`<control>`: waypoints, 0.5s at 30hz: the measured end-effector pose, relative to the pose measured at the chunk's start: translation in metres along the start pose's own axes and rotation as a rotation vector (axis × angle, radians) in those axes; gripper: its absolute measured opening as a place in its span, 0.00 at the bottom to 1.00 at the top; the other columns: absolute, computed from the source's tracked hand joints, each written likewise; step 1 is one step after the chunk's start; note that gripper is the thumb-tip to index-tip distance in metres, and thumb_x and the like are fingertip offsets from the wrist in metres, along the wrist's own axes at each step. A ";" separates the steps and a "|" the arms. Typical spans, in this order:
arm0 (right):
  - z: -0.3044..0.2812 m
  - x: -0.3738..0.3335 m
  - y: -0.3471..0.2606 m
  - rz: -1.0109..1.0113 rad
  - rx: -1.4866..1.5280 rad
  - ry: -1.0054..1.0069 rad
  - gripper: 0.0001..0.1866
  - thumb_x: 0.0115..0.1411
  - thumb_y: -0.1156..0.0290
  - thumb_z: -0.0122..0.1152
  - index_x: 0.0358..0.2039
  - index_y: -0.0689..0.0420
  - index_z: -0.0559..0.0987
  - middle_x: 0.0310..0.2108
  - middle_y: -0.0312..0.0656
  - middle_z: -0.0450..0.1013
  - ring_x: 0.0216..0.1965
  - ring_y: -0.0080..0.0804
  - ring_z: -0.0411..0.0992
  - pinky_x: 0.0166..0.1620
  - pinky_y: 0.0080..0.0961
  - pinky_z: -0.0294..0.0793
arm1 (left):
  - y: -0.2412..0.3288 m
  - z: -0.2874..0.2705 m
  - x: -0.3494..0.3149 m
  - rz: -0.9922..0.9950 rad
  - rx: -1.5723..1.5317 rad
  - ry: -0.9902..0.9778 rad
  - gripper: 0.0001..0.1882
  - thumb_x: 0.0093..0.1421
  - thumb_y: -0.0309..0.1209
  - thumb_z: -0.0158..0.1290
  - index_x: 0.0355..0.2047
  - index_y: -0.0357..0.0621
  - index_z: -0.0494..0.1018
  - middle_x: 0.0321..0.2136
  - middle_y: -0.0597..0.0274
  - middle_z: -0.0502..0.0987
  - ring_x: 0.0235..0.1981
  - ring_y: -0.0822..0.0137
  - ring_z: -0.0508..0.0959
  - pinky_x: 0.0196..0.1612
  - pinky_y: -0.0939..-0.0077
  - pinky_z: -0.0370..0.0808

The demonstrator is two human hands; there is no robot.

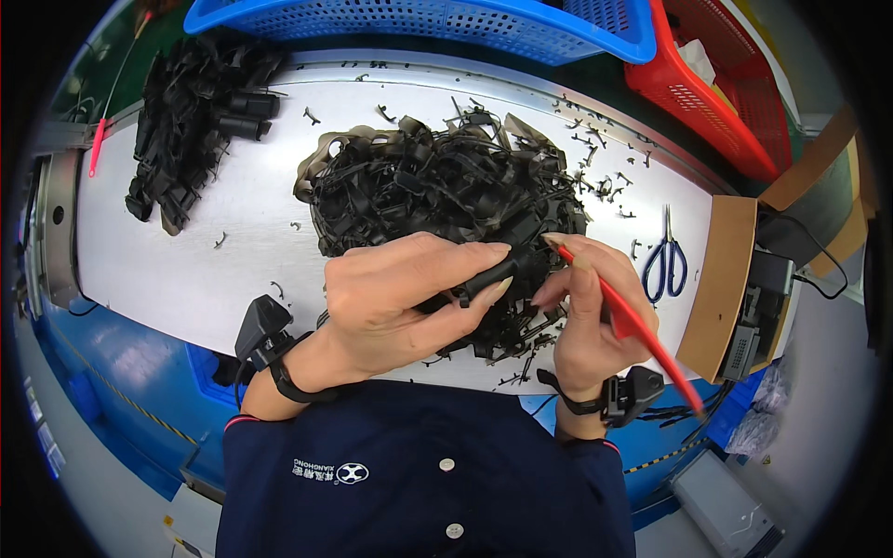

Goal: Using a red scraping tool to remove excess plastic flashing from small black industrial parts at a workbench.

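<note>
Between the thumb and fingers of my left hand point(391, 293) is a small black plastic part point(487, 277), roughly tube-shaped. My right hand point(600, 312) grips a slim red-handled tool point(642, 330) like a pen, its handle slanting down to the right. The tool's tip end points at the black part; whether it touches cannot be made out. Both hands are over the near side of a large heap of tangled black plastic parts point(437, 186) on the white tabletop point(251, 251).
A second pile of black parts point(200, 121) lies at the far left, near another red-handled tool point(98, 147). Blue-handled scissors-like snips point(665, 265) lie right, beside a cardboard box point(716, 288). Small black scraps point(605, 186) are scattered about. Blue point(437, 23) and red baskets point(698, 107) stand behind.
</note>
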State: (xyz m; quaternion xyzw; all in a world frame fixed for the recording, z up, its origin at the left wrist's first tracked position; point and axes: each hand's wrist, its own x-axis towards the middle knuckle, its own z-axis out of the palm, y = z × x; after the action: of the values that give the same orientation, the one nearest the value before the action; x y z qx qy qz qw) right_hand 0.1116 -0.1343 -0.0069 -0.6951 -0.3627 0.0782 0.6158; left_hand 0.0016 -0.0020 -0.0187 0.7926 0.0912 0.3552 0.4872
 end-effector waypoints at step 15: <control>-0.006 0.001 -0.001 0.281 0.764 -0.143 0.13 0.61 0.71 0.51 0.35 0.71 0.75 0.37 0.59 0.71 0.20 0.34 0.73 0.17 0.19 0.72 | 0.001 -0.001 0.007 0.061 -0.027 0.006 0.18 0.40 0.15 0.60 0.35 0.37 0.78 0.28 0.56 0.77 0.25 0.69 0.77 0.25 0.83 0.74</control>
State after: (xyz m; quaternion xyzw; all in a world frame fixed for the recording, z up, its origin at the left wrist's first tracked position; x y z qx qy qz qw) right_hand 0.1156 -0.1383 -0.0044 -0.4521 -0.2512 0.3384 0.7861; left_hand 0.0061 0.0012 -0.0141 0.7872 0.0638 0.3736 0.4865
